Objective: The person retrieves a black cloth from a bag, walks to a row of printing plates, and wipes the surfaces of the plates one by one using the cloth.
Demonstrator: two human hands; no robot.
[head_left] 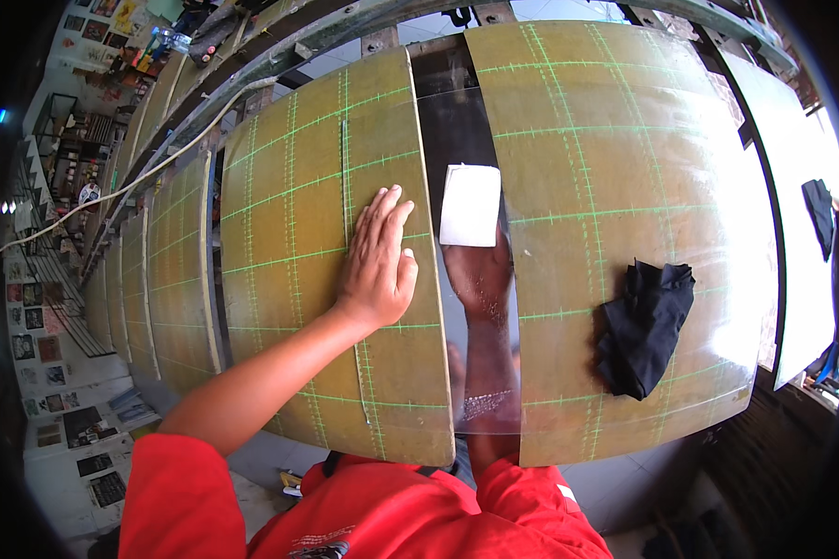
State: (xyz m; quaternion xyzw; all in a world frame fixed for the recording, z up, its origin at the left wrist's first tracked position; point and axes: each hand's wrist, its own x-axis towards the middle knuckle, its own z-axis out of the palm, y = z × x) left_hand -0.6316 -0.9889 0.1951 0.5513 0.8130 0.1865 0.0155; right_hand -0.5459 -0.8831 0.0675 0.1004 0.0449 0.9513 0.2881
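My left hand (379,258) lies flat on the left yellow-brown board (331,196), its fingers stretched out and slightly spread. A thin rod-like strip (347,177) runs along that board close to the fingers. My right arm reaches up along the dark gap between two boards, partly seen through what looks like a clear, shiny sheet (452,363). A white rectangular pad or card (471,205) covers the fingers of my right hand (480,279); whether they grip it is hidden. On the right board (569,233) lies a crumpled black cloth (645,326).
Green grid lines mark both boards. More similar boards (179,261) stand in a row to the left. A metal rail (345,19) and a pale cable (172,144) cross the far side. At the right edge is a white panel (802,279) with another black cloth (818,216).
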